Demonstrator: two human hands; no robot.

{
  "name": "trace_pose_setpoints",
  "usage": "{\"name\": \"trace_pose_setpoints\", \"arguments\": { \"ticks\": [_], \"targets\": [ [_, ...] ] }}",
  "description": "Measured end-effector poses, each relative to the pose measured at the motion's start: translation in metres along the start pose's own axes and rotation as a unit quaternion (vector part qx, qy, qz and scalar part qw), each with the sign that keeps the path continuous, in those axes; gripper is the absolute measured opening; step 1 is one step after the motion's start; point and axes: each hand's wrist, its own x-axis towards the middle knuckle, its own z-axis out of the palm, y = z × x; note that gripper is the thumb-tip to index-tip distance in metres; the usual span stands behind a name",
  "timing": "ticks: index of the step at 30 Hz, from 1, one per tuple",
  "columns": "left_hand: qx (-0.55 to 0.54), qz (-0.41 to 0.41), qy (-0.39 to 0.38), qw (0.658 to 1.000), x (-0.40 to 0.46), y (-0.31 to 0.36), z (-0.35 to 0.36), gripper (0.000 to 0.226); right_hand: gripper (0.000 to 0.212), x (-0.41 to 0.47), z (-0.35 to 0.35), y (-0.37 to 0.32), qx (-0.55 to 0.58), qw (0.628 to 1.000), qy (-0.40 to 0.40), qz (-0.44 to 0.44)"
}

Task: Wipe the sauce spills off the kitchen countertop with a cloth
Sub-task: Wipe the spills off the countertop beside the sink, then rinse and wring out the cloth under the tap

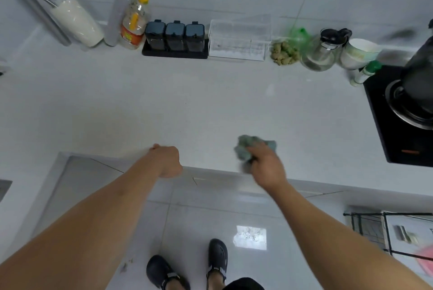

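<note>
**Cloth on the counter edge, and no obvious sauce in sight**

My right hand point(266, 168) is down at the near edge of the countertop point(164, 107), fingers curled round a bunched grey-green cloth point(251, 145) that pokes out ahead of my knuckles and sits on the surface. My left hand point(167, 160) is balled into a fist at the counter's front lip, holding nothing, probably bracing me.

How far along? Judging by the open stretch in front of me, most of the job looks done: the pale surface reads clean, with only a faint whitish smudge point(270, 89) further back toward the right, and I can't say whether that is sauce, a wet streak or glare. That patch, and the strip right under the cloth, are what I'd still go over.

Hard to read: my right hand and the cloth are blurred, so the exact grip is unclear. The stove point(384, 130) is cut off by the right edge. Anything spilled behind the black jar rack point(175, 52) is hidden.
</note>
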Motion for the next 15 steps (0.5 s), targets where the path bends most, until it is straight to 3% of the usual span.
{"name": "trace_pose_setpoints", "arguments": {
  "ticks": [2,4,5,8,11,15],
  "targets": [
    [-0.006,-0.005,-0.004,1.0,-0.003,0.002,-0.001,0.045,0.041,0.007,-0.043,0.028,0.024,0.99,0.086,0.109],
    [-0.007,0.0,0.001,1.0,-0.004,0.001,-0.001,0.029,0.043,0.013,-0.076,0.062,-0.004,0.977,0.136,0.163],
    [-0.003,0.002,-0.002,1.0,-0.004,0.0,0.0,0.015,0.048,0.014,-0.087,0.076,-0.039,0.973,0.127,0.191],
    [0.008,0.004,-0.01,1.0,-0.004,-0.001,0.001,0.01,0.059,0.012,-0.082,0.102,-0.149,0.954,0.028,0.261],
    [0.002,0.007,0.003,1.0,-0.001,-0.004,0.002,0.028,0.073,0.017,-0.046,0.072,-0.186,0.963,-0.005,0.196],
    [0.018,0.017,0.006,1.0,-0.009,-0.03,0.029,0.087,0.053,0.033,0.017,-0.008,-0.171,0.982,-0.061,0.046]
  ]
}}
